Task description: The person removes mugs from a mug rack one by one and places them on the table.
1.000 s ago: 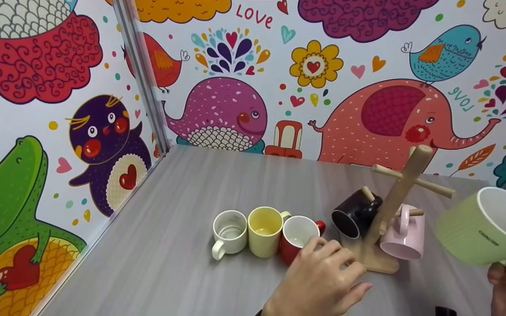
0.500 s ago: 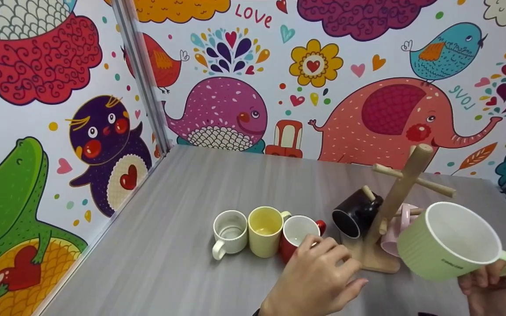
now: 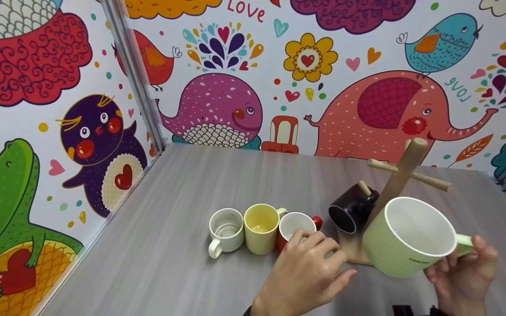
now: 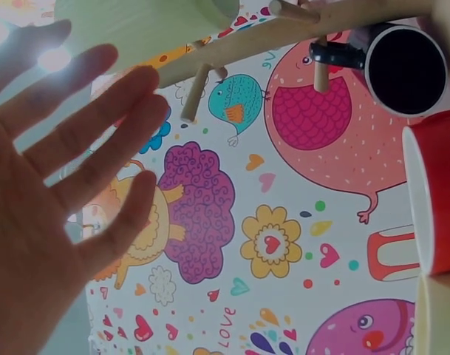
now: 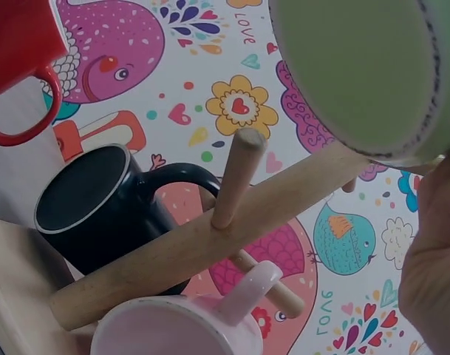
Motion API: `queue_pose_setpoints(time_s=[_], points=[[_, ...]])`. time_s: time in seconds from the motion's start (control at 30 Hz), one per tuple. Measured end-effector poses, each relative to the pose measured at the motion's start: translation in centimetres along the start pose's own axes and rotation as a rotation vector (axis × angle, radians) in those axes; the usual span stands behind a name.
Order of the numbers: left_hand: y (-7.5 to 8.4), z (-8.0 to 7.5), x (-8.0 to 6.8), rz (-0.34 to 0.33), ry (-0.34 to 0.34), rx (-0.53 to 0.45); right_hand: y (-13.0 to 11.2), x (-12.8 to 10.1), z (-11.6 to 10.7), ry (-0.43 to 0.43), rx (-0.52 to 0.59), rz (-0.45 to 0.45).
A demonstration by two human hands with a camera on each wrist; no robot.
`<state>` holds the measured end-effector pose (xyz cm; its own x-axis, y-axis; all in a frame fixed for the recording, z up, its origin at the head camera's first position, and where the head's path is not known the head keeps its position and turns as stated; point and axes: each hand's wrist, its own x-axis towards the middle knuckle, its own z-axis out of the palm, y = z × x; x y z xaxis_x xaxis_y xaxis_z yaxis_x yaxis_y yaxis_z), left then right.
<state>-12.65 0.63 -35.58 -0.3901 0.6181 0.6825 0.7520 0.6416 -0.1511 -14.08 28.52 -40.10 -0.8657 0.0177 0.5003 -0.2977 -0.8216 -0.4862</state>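
My right hand (image 3: 460, 268) holds a pale green mug (image 3: 404, 239) by its handle, tilted with its mouth up, in the air just in front of the wooden mug tree (image 3: 400, 173). On the tree a black mug (image 3: 350, 210) hangs from a lower peg. The green mug hides a pink mug (image 5: 182, 325) in the head view; it hangs low on the tree. My left hand (image 3: 312, 263) lies on the table with relaxed, spread fingers, its fingertips at the red mug (image 3: 294, 224). A yellow mug (image 3: 261, 226) and a white mug (image 3: 225, 228) stand in a row to the red mug's left.
The grey table (image 3: 182, 188) sits in a corner between two cartoon-printed walls (image 3: 235, 87), with a metal post (image 3: 132, 74) at the joint. Bare tabletop lies to the left of and behind the row of mugs.
My right hand has carried the green mug left and down, from the right edge to just in front of the mug tree, covering the pink mug. My left hand has barely moved.
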Motion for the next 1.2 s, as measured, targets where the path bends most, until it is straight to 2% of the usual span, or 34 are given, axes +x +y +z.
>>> queue_pose_setpoints(time_s=[0.1, 0.27, 0.6, 0.8, 0.93, 1.2], points=[[-0.09, 0.12, -0.1, 0.006, 0.011, 0.011, 0.03, -0.05, -0.03, 0.018, -0.02, 0.026], [-0.07, 0.09, -0.11, 0.003, 0.007, 0.006, -0.04, -0.04, -0.21, -0.005, 0.028, 0.056], [-0.09, -0.37, 0.16, -0.011, 0.024, 0.005, -0.16, 0.39, -0.07, -0.011, -0.019, 0.0], [-0.04, -0.3, 0.24, -0.01, 0.023, 0.0, 0.05, 0.36, -0.21, -0.038, 0.007, 0.005], [0.01, -0.24, 0.18, -0.008, 0.025, 0.0, 0.1, 0.38, -0.24, -0.056, -0.023, 0.01], [0.11, -0.09, 0.14, -0.016, 0.023, -0.014, 0.17, 0.2, -0.21, -0.035, -0.055, 0.008]])
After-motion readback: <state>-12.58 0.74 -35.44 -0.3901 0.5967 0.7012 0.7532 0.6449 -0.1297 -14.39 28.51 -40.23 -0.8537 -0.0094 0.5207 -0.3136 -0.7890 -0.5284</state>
